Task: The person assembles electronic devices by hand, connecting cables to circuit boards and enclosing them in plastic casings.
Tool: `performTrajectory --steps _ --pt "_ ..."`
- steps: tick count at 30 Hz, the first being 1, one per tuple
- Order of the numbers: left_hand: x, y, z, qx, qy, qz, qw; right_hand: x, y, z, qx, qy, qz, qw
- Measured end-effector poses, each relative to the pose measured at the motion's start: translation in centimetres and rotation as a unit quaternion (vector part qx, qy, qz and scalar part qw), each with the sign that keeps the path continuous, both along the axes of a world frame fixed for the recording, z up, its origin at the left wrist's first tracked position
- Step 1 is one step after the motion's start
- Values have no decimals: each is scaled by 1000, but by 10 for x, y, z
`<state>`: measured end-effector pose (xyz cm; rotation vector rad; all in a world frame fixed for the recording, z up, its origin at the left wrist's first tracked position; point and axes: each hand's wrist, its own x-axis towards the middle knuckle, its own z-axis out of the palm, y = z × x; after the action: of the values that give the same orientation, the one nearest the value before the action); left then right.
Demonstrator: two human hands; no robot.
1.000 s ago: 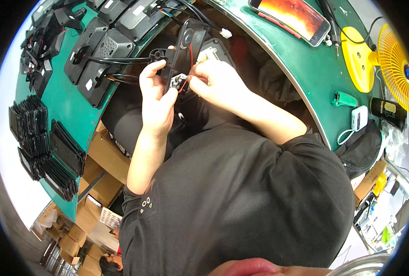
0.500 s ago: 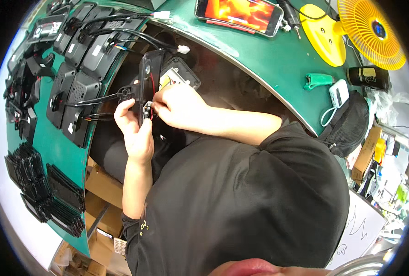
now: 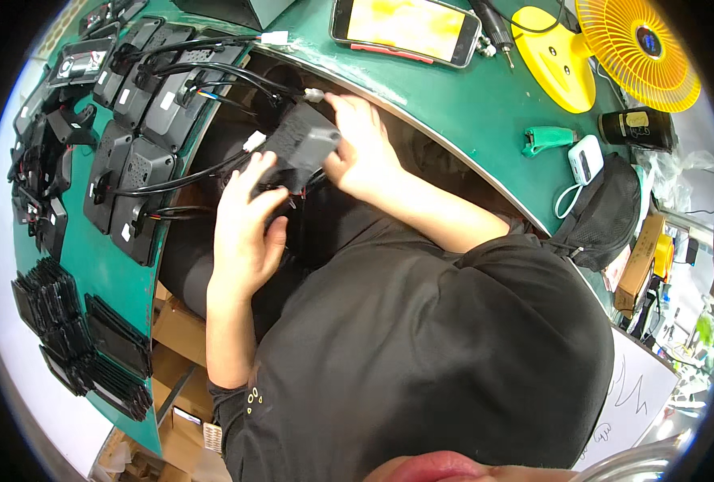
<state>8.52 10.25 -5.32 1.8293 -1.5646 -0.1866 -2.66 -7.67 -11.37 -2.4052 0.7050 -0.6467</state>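
Black housing point(image 3: 302, 145) is edge-gripped by the right hand point(image 3: 365, 151), presumably for steadiness, with left hand point(image 3: 243, 229) spread beside it, contact unclear.

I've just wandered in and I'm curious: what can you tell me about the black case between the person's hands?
The black case looks boxy and plastic, with a broad, dull face. It is tilted, in front of the person, over the open space beside the green tabletop. The right hand is at its right edge; the left hand, fingers spread, is by its lower left, though whether those fingertips touch it is unclear. A white plug shows near its top edge. Its underside is hidden.
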Motion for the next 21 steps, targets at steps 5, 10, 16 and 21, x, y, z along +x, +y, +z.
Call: performTrajectory --steps 5,10,16,21 --pt "-6 0 -6 102 -150 -50 982 -9 -9 -38 378 -8 29 925" --pt "-7 -5 14 224 -174 12 959 -15 -6 -27 542 -77 69 834" --pt "-16 -5 26 216 -147 58 964 -12 -3 -1 576 -104 109 804" --pt "-19 -1 36 160 -188 97 964 -16 -4 31 583 -29 108 805"
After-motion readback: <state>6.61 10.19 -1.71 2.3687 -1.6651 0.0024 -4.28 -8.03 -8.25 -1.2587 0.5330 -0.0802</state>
